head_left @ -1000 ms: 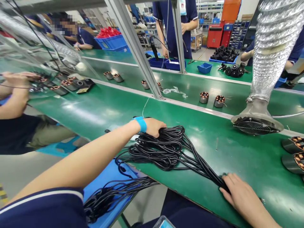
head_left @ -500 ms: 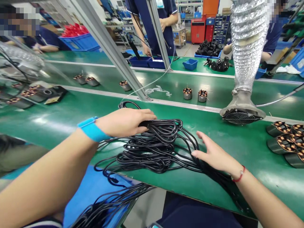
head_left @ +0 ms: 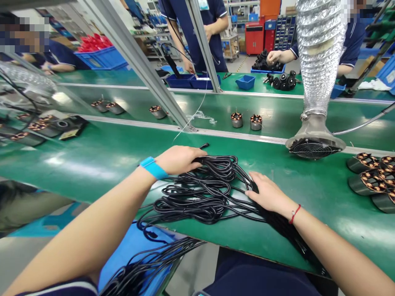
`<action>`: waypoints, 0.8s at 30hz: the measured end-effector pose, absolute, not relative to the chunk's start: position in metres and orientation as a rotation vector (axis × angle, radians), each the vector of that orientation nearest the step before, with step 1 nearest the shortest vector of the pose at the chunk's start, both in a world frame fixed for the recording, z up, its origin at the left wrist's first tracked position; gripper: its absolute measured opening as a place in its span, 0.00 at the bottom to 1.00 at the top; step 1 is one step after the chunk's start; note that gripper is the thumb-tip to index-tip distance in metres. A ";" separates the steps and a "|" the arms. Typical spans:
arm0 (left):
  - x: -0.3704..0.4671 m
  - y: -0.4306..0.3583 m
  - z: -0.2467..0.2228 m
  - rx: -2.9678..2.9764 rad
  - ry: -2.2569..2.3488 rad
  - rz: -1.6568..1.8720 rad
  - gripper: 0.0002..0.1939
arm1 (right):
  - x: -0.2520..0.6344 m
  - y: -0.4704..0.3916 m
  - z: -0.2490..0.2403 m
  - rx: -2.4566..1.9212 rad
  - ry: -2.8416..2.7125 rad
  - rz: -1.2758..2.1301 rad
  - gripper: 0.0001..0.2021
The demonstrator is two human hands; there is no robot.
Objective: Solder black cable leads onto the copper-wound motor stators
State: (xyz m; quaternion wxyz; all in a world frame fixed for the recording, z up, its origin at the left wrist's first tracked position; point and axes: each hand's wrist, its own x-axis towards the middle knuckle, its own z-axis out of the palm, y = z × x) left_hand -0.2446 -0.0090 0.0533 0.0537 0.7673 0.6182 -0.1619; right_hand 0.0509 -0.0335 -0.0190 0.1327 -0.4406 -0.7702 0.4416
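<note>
Coiled black cables [head_left: 197, 211] lie in a heap on the green bench, their loose lengths running right toward the front edge. My left hand [head_left: 182, 159], with a blue wristband, is closed round the left end of the topmost coil. On the other side, my right hand [head_left: 267, 192], with a red bracelet, has its thumb and fingers round the cable lengths that leave the coils. The undersides of both hands are hidden. A cable plug [head_left: 152, 235] hangs at the bench's front edge.
More black cables [head_left: 129, 273] fill a blue bin [head_left: 114, 246] below the bench. Motor stators [head_left: 367, 181] stand at the right; others [head_left: 237, 119] sit on the strip behind. A silver duct with a fan hood [head_left: 314, 148] hangs at the right. Co-workers [head_left: 197, 37] are across the bench.
My left hand has moved slightly right with the top coil, drawing its trailing loop in. My right hand has shifted left and closed on the cable lengths. A co-worker's hand reaches into the black parts.
</note>
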 end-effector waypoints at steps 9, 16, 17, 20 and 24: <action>-0.232 0.015 0.090 2.482 1.976 -0.391 0.25 | 0.054 -0.057 0.001 -1.162 -1.802 1.732 0.15; -0.222 0.055 0.041 2.519 2.003 -0.494 0.23 | 0.143 -0.077 -0.001 -1.415 -1.923 1.681 0.21; -0.219 0.060 0.031 2.488 1.943 -0.578 0.23 | 0.150 -0.070 -0.005 -1.476 -2.132 1.393 0.18; -0.211 0.067 0.008 2.372 1.862 -0.759 0.21 | 0.154 -0.047 -0.024 -1.584 -2.534 0.684 0.17; -0.220 0.057 0.008 2.252 1.863 -0.857 0.19 | 0.142 -0.044 -0.045 -1.578 -2.618 0.589 0.18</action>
